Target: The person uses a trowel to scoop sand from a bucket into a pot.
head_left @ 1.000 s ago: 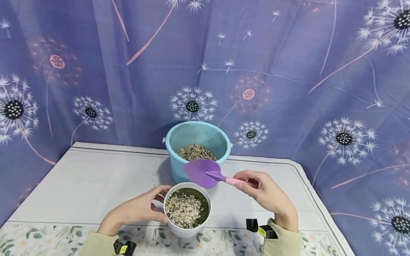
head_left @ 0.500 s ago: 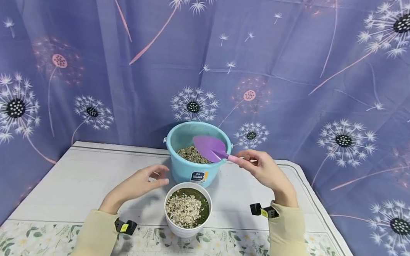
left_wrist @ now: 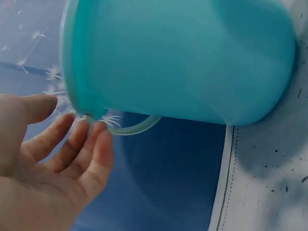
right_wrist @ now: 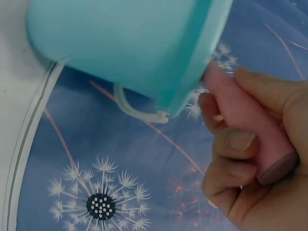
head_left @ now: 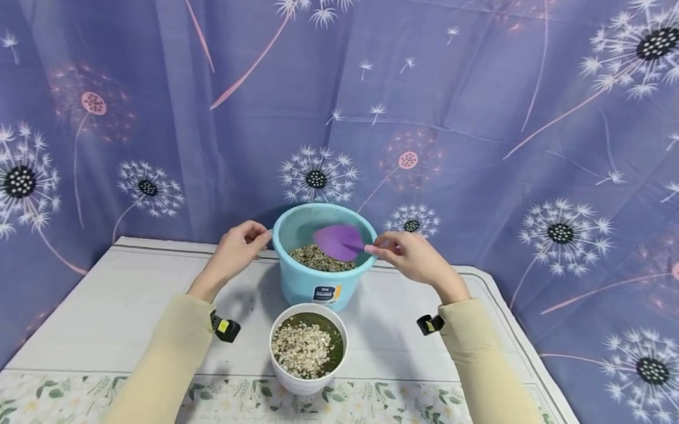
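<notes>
My right hand (head_left: 414,257) grips the pink handle (right_wrist: 252,122) of a small garden trowel. Its purple blade (head_left: 338,242) is over the inside of a light blue bucket (head_left: 318,281), which holds a grainy brown and tan mix (head_left: 321,259). My left hand (head_left: 238,248) is at the bucket's left side. In the left wrist view its fingertips (left_wrist: 100,127) are right at the handle joint under the rim, slightly bent, with the thumb apart from them. In front of the bucket stands a white pot (head_left: 301,384) with pale grains (head_left: 302,349) on a dark green surface inside.
A white table cover (head_left: 139,304) with a floral front band lies under the bucket and pot. Behind hangs a purple-blue dandelion curtain (head_left: 233,149). The bucket's pale carrying handle (right_wrist: 126,107) hangs down behind it. Dark specks lie on the cover left of the bucket.
My left hand has let go of the white pot and moved up to the bucket's left rim. My right hand has carried the trowel from before the bucket to over its opening.
</notes>
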Demonstrator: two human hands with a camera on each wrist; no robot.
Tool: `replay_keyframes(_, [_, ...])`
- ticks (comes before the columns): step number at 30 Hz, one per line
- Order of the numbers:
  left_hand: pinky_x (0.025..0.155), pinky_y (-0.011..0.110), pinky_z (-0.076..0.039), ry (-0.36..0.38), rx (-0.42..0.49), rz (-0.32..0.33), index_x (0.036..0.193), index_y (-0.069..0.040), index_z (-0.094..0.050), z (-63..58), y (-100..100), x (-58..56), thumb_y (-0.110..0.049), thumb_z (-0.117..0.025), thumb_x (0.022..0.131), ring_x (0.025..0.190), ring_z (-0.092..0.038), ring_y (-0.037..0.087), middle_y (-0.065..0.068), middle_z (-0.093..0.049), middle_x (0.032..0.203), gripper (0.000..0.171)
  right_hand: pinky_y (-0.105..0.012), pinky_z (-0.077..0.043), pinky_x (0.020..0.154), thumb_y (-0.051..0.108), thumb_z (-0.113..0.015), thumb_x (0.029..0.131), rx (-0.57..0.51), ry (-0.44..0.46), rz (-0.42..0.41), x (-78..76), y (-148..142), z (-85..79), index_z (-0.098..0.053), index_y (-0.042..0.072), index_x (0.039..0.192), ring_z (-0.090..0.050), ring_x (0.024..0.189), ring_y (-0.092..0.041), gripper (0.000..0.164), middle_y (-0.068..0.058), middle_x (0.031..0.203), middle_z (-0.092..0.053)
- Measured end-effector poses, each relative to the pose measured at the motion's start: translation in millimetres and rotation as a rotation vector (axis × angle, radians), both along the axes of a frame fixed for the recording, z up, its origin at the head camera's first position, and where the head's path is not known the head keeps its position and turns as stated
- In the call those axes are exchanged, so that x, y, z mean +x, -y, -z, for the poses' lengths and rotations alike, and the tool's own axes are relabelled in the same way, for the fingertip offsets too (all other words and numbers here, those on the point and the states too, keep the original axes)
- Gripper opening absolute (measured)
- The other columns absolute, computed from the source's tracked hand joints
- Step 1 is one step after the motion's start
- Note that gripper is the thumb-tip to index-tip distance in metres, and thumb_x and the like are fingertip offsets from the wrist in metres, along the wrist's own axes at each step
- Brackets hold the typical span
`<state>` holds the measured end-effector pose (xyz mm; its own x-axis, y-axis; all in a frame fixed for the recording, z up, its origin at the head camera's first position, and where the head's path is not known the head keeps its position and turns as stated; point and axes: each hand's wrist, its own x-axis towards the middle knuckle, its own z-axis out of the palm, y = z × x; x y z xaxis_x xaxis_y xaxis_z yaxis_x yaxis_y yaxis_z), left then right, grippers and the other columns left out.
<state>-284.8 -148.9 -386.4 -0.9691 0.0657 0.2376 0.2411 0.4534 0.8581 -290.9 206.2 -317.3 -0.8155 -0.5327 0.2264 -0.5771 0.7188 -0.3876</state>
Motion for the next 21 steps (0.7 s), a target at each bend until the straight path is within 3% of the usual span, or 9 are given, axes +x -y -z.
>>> replay_keyframes(4, [0.067,0.030,-0.055,0.001,0.023,-0.042,0.108,-0.005,-0.060,1.8,-3.2,-15.0,-0.034,-0.059,0.098,0.081,-0.061,0.026,0.011,-0.059,0.092,0.030,-0.036,-0.054,0.074,0.035,-0.062,0.097,0.065,-0.012,-0.027,-7.8,6.0,0.3,-0.072,0.015,0.108,-0.064,0.078,-0.013,0.025,0.002,0.091,-0.071])
replay_keyframes(6, [0.064,0.028,-0.054,0.004,0.038,-0.052,0.104,-0.006,-0.058,3.8,-4.3,-21.3,-0.037,-0.061,0.097,0.077,-0.058,0.024,0.010,-0.056,0.089,0.032,-0.038,-0.054,0.068,0.035,-0.061,0.098,0.159,-0.058,-0.008,-8.3,9.7,-1.9,-0.070,0.017,0.100,-0.063,0.075,-0.014,0.020,0.004,0.085,-0.068])
replay_keyframes(9, [0.064,0.029,-0.051,0.019,0.051,-0.054,0.103,-0.006,-0.056,5.8,-5.7,-29.2,-0.038,-0.063,0.095,0.077,-0.054,0.023,0.009,-0.053,0.089,0.034,-0.043,-0.052,0.061,0.039,-0.057,0.099,0.359,-0.162,0.099,-4.6,18.5,-6.8,-0.066,0.019,0.087,-0.062,0.072,-0.021,0.025,0.003,0.080,-0.065])
replay_keyframes(12, [0.067,0.032,-0.046,0.043,0.033,-0.047,0.102,-0.008,-0.053,7.3,-8.2,-36.5,-0.039,-0.063,0.095,0.079,-0.050,0.024,0.009,-0.051,0.090,0.034,-0.052,-0.052,0.069,0.044,-0.056,0.097,0.565,-0.239,0.217,1.2,29.7,-11.2,-0.070,0.020,0.091,-0.062,0.081,-0.028,0.029,-0.002,0.088,-0.067])
replay_keyframes(14, [0.069,0.034,-0.042,0.054,0.010,-0.045,0.102,-0.008,-0.052,7.5,-10.5,-40.8,-0.038,-0.062,0.095,0.082,-0.048,0.025,0.009,-0.051,0.091,0.033,-0.055,-0.051,0.073,0.043,-0.058,0.096,0.646,-0.266,0.249,2.8,37.1,-12.2,-0.073,0.021,0.098,-0.061,0.086,-0.030,0.027,-0.004,0.095,-0.069])
replay_keyframes(16, [0.071,0.035,-0.039,0.065,-0.004,-0.047,0.102,-0.008,-0.051,7.2,-12.9,-44.4,-0.036,-0.062,0.094,0.084,-0.047,0.025,0.009,-0.051,0.092,0.031,-0.052,-0.051,0.071,0.041,-0.061,0.095,0.685,-0.287,0.243,2.6,42.4,-12.4,-0.074,0.020,0.103,-0.061,0.085,-0.030,0.025,-0.004,0.095,-0.068])
replay_keyframes(21, [0.072,0.036,-0.038,0.091,0.065,-0.043,0.102,-0.008,-0.047,8.2,-18.1,-51.9,-0.028,-0.059,0.092,0.085,-0.045,0.026,0.010,-0.046,0.093,0.025,-0.042,-0.048,0.048,0.039,-0.063,0.095,0.670,-0.313,0.195,-7.8,47.1,-11.5,-0.066,0.013,0.090,-0.058,0.062,-0.027,0.027,-0.003,0.074,-0.057])
